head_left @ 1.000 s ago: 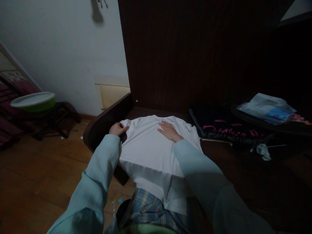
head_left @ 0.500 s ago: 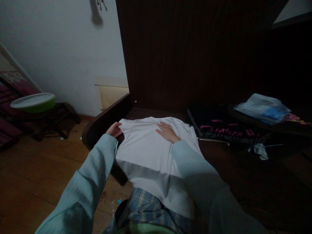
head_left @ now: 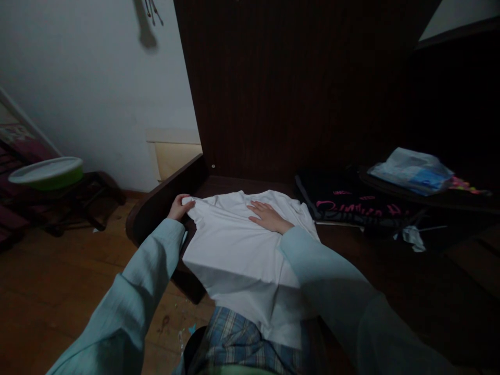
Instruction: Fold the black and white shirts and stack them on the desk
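A white T-shirt [head_left: 234,245] lies spread over the dark wooden desk top, and its lower part hangs over the front edge onto my lap. At its upper left corner, my left hand [head_left: 180,207] pinches the sleeve between thumb and fingers. My right hand [head_left: 269,216] rests flat on the upper right of the shirt, fingers spread, palm down on the cloth. Wrinkles run across the fabric between the two hands.
Right of the shirt lies a dark folded cloth or bag with pink lettering [head_left: 359,207]. Beyond it are a plastic packet [head_left: 412,172] and a crumpled tissue [head_left: 413,238]. A raised board [head_left: 166,195] edges the desk's left side. A green basin [head_left: 50,174] sits on a stool.
My left hand has drawn the sleeve slightly outward to the left. My right hand stays flat on the shirt. The camera view has shifted a little.
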Demonstrator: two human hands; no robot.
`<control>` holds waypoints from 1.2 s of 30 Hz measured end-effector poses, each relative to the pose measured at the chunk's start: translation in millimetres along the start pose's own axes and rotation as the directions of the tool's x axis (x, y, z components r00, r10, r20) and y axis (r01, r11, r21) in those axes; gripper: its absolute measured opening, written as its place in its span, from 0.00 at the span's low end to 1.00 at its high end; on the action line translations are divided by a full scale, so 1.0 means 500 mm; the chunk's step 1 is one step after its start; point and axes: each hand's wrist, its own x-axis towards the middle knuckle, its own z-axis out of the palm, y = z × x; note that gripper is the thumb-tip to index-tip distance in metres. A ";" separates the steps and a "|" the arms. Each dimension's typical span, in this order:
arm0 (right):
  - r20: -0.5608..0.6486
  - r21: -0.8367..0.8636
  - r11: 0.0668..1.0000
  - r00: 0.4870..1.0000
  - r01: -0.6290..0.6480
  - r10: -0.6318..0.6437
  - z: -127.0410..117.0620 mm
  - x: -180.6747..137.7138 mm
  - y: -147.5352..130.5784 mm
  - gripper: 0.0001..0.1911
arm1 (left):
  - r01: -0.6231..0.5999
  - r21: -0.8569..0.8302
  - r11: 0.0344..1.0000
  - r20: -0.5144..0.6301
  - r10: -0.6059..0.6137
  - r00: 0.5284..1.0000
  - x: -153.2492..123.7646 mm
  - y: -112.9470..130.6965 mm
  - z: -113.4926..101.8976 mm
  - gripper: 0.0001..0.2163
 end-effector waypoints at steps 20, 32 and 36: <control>-0.153 0.039 0.999 0.988 0.002 0.004 0.012 -0.004 0.013 0.27 | 0.010 0.928 0.373 -0.015 0.011 1.000 -0.077 0.062 0.003 0.23; -0.142 0.033 0.999 0.990 -0.015 0.019 0.016 -0.004 0.012 0.27 | -0.117 0.191 0.975 0.063 0.106 0.992 -0.038 -0.007 -0.005 0.15; -0.144 0.042 0.999 0.989 -0.010 0.016 0.016 -0.004 0.013 0.27 | 0.017 0.048 0.999 0.030 -0.018 0.999 -0.040 -0.001 -0.003 0.16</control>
